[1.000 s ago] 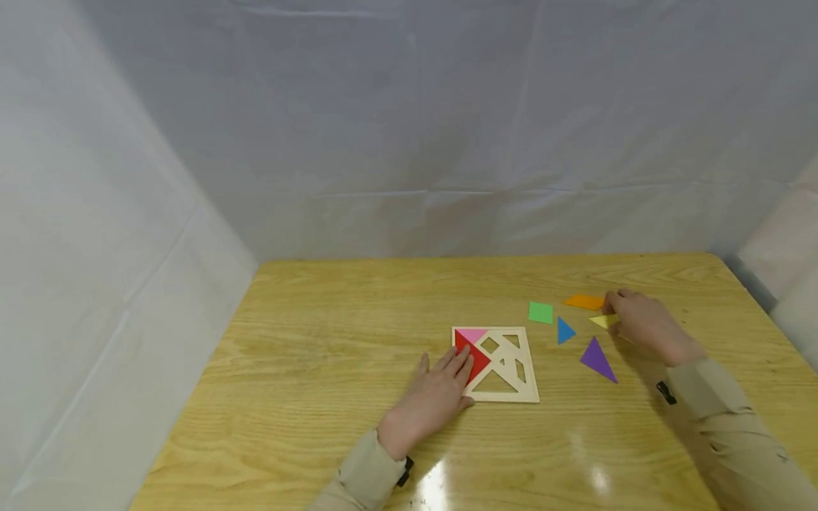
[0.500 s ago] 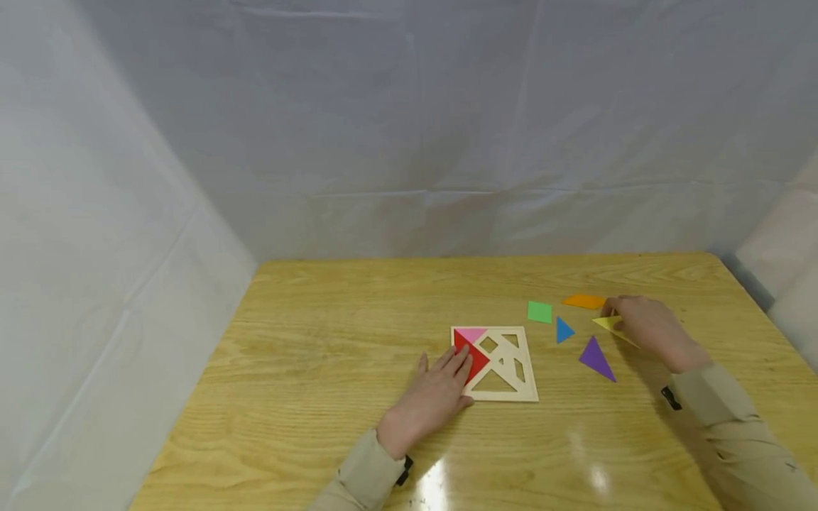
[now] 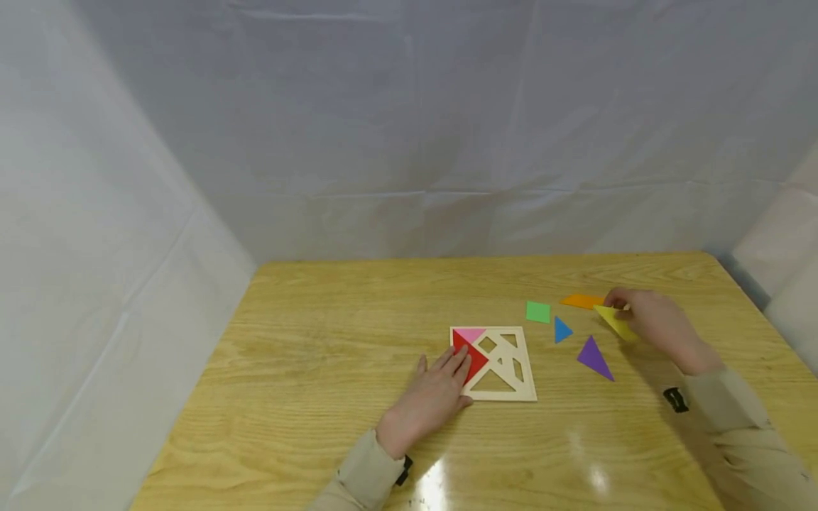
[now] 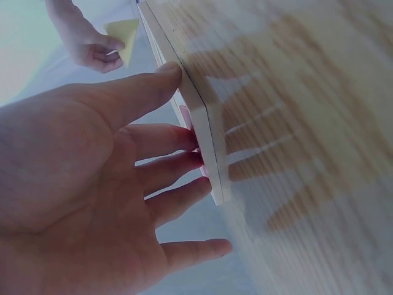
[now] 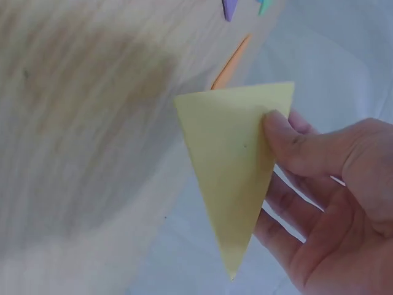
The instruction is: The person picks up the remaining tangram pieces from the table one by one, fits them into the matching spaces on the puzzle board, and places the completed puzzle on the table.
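Note:
My right hand [image 3: 661, 326] pinches a yellow triangle tangram piece [image 5: 230, 153] between thumb and fingers, lifted above the table in the right wrist view. My left hand [image 3: 427, 408] lies with extended fingers over the left side of a square wooden tangram tray [image 3: 525, 369]. Its fingertips rest on the red triangle [image 3: 471, 358] set in the tray, and in the left wrist view the thumb touches the tray's edge. Behind the red piece a pink triangle [image 3: 471, 333] fills the tray's far left corner. Several cut-out recesses in the tray show bare.
Loose on the wooden table [image 3: 307, 355], right of the tray, lie a green square [image 3: 538, 311], a blue triangle [image 3: 562, 330], a purple triangle [image 3: 594, 359] and an orange parallelogram [image 3: 580, 301]. A pale sheet [image 3: 383, 142] hangs behind the table.
The right hand has picked the yellow triangle up off the table and tilted it. The left hand stays on the red triangle and the tray.

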Available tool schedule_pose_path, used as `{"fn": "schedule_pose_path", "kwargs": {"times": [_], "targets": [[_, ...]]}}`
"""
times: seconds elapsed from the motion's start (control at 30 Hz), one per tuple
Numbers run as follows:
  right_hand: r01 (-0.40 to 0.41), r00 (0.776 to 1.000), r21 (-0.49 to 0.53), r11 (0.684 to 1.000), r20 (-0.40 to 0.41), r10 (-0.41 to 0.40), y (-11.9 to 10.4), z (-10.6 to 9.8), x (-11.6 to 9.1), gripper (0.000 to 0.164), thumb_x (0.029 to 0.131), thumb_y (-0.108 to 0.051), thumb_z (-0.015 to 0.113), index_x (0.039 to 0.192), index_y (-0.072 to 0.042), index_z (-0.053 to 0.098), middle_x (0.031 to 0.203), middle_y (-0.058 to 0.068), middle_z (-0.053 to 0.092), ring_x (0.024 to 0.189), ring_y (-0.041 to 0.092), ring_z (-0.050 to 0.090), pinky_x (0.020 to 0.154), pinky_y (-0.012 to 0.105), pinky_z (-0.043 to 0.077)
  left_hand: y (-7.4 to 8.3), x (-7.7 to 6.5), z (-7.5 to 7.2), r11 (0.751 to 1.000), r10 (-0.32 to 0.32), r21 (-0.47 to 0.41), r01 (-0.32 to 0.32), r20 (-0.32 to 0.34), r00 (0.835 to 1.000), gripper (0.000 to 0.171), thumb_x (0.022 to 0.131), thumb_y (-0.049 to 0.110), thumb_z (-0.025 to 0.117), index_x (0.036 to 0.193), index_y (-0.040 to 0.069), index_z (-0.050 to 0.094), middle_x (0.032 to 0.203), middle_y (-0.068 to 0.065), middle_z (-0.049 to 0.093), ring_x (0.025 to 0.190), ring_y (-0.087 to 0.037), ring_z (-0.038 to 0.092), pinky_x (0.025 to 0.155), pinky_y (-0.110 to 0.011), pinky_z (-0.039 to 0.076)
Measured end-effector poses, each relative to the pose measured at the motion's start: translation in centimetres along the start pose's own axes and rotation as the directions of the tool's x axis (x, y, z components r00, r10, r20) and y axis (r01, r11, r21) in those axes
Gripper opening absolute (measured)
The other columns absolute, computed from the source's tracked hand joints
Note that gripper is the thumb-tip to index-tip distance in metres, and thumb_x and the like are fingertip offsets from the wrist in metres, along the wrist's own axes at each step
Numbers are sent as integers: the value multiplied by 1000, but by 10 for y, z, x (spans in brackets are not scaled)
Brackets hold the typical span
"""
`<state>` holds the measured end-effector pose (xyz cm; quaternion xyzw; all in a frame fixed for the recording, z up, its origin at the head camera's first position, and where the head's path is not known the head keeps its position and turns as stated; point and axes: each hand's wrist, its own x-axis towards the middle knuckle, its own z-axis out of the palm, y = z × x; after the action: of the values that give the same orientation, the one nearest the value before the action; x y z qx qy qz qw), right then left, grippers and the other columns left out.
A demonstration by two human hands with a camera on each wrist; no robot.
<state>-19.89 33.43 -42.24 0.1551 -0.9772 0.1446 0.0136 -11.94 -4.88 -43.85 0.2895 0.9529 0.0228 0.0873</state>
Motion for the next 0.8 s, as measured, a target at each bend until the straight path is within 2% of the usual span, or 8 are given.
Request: {"fn": "schedule_pose_path", "kwargs": {"times": [0.1,0.2,0.4,0.47,0.57,0.67,0.73,0.8], "targets": [[-26,999,48,999,-41,28,1,1,-4,20,93,3,66,113,3,66,103,24,70,89,41,68,71,51,56,0,0,0,1000,3,2,-3,-1,1000,65,103,42,56,156,9,40,165,-5,31,151,-24,30,116,-58,32],[-52,992,106,993,-105,64,2,2,-8,20,95,0,66,115,4,65,104,25,69,87,41,68,65,46,55,0,0,0,1000,4,5,-4,-2,1000,64,103,42,56,156,9,41,165,-5,31,151,-24,30,116,-58,33],[-91,962,239,967,-229,147,2,3,-12,31,97,-1,65,127,4,61,109,31,66,88,48,66,63,47,54,0,1,0,1000,5,14,-5,-6,1000,64,103,41,57,156,9,41,164,-4,32,151,-24,31,116,-58,33],[-93,954,265,960,-252,161,3,4,-13,37,97,-1,65,133,3,59,110,33,65,89,50,66,60,44,55,0,1,0,1000,6,13,-6,-5,1000,64,103,41,56,156,9,41,165,-5,32,151,-24,31,116,-58,33],[-96,947,320,943,-261,185,5,5,-15,45,97,-1,65,141,2,55,111,34,64,89,50,67,56,32,54,1,1,0,1000,6,15,-5,-2,1000,64,102,42,56,155,9,41,165,-5,32,151,-24,31,116,-58,33],[-110,949,438,892,-220,225,8,6,-18,50,99,-3,63,147,-1,50,113,32,62,83,29,72,55,25,54,1,1,-1,1000,8,19,-8,-2,1000,64,102,42,57,155,9,42,164,-5,32,151,-24,31,116,-58,34],[-126,951,535,835,-175,255,10,8,-20,51,100,-6,62,149,-4,48,115,27,60,82,10,70,59,27,58,1,1,-1,1000,10,21,-10,-1,1000,64,103,42,56,155,9,42,164,-5,32,151,-24,31,116,-57,34],[-142,952,625,767,-125,278,12,10,-23,50,102,-11,61,149,-6,46,115,16,60,81,-4,65,62,31,61,1,1,0,1000,12,25,-12,-5,1000,64,103,42,56,155,9,42,164,-5,32,151,-24,32,116,-57,34]]}}
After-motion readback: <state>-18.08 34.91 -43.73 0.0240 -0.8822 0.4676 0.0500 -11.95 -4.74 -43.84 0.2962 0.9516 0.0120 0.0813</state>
